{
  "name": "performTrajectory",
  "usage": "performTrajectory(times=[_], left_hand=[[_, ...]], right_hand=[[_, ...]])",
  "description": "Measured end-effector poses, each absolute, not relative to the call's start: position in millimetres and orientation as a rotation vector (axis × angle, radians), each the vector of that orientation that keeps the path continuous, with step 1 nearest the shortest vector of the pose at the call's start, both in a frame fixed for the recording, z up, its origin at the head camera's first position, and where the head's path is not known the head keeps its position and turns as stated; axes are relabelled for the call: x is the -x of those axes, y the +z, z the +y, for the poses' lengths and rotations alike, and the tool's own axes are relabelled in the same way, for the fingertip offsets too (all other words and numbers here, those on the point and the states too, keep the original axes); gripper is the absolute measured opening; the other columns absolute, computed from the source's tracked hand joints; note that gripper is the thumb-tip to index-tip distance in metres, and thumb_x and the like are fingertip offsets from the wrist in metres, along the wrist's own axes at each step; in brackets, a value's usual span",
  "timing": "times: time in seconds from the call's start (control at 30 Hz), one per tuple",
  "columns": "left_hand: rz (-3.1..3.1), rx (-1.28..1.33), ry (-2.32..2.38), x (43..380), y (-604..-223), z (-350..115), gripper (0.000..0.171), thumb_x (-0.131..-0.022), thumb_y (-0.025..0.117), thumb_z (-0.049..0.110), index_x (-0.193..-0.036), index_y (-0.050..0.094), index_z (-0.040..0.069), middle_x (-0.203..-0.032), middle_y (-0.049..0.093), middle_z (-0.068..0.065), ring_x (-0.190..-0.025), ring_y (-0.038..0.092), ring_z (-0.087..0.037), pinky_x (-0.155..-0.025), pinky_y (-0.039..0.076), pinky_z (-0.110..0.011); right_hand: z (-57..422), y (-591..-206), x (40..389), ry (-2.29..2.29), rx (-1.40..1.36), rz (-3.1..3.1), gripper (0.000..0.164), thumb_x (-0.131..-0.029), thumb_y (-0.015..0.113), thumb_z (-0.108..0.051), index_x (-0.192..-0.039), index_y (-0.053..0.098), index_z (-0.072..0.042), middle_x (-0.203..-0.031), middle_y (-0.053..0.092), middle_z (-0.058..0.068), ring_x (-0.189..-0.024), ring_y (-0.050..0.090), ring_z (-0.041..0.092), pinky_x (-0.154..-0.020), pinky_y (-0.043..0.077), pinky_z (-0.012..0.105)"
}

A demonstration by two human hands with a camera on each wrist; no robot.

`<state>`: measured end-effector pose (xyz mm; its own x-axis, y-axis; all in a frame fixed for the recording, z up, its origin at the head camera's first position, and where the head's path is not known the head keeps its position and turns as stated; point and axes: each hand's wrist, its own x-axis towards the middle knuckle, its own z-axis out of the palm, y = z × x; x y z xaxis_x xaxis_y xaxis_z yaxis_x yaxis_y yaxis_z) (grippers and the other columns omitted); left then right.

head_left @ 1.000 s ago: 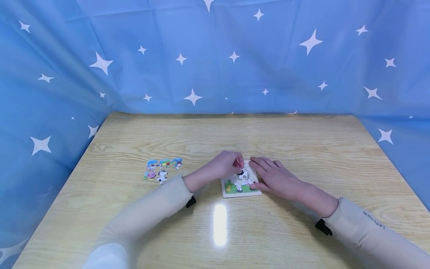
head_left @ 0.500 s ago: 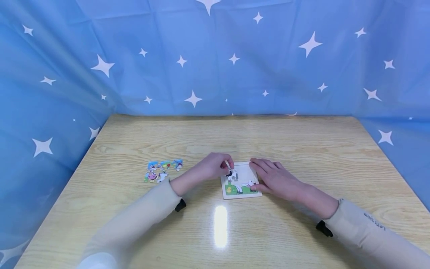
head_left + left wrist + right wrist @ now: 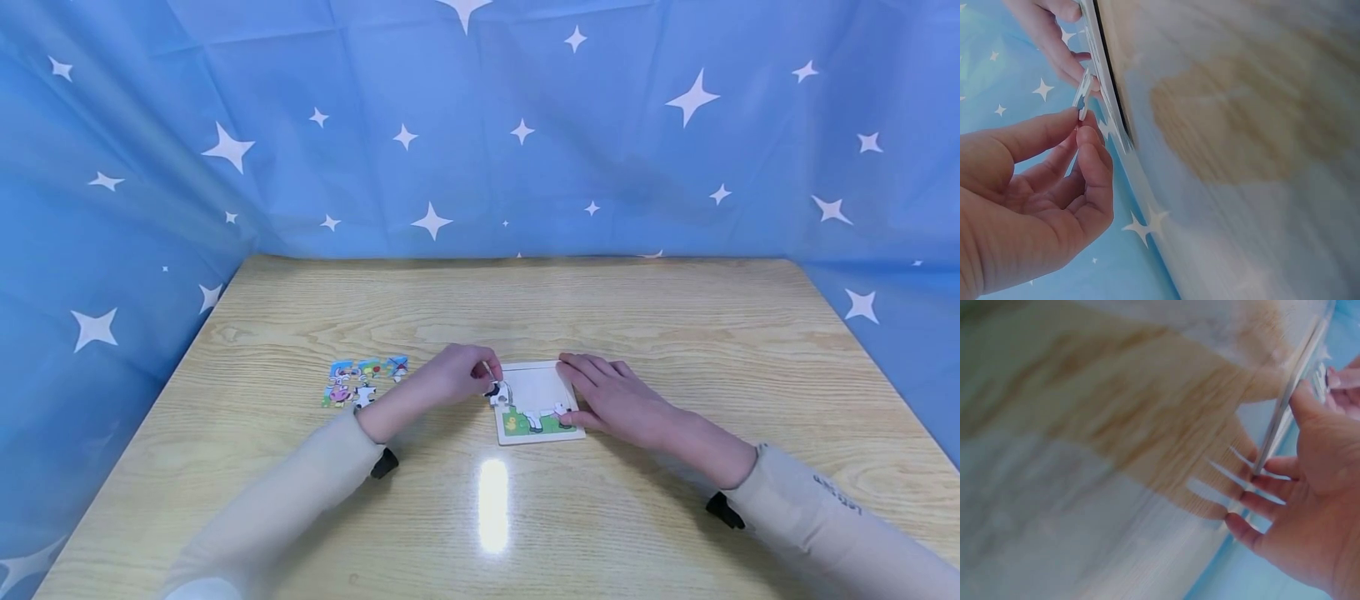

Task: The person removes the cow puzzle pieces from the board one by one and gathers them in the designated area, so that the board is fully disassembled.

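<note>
Between thumb and fingertips, my left hand (image 3: 459, 373) pinches a black-and-white puzzle piece (image 3: 498, 393) at the left edge of the puzzle tray (image 3: 542, 365). In the left wrist view the piece (image 3: 1084, 94) is seen edge-on, tilted up from the fingertips. Filled pieces along the tray's bottom row (image 3: 551, 422) show green grass, a duck and white animal legs; the area above them is bare. My right hand (image 3: 618, 396) rests on the tray's right side with fingers extended, and in the right wrist view its thumb and fingers (image 3: 1272, 487) touch the tray edge.
Several loose puzzle pieces (image 3: 340, 395) lie grouped on the wooden table (image 3: 645, 517), left of the left forearm. A blue cloth with white stars (image 3: 495, 108) hangs behind the table and along its left and right sides.
My left hand has moved left with the puzzle piece, from over the tray's upper middle to its left edge. The right hand has stayed in place on the tray.
</note>
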<state>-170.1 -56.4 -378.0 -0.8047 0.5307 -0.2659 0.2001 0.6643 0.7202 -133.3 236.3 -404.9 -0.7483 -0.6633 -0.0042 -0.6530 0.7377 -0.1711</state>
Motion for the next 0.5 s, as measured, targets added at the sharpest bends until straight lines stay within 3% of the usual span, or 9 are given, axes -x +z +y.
performTrajectory(times=[0.5], left_hand=[[2.459,-0.554,0.948,170,-376,-85,0.013,-0.106,0.065,-0.002,-0.110,0.075,0.004,-0.089,0.069,-0.003,-0.076,0.052,-0.013,-0.070,0.042,-0.025]], right_hand=[[238,-406,133,-0.249,1.095,2.861,0.073,-0.109,0.070,-0.041,-0.160,0.049,0.007,-0.165,0.048,0.025,-0.149,0.049,0.045,-0.110,0.046,0.068]])
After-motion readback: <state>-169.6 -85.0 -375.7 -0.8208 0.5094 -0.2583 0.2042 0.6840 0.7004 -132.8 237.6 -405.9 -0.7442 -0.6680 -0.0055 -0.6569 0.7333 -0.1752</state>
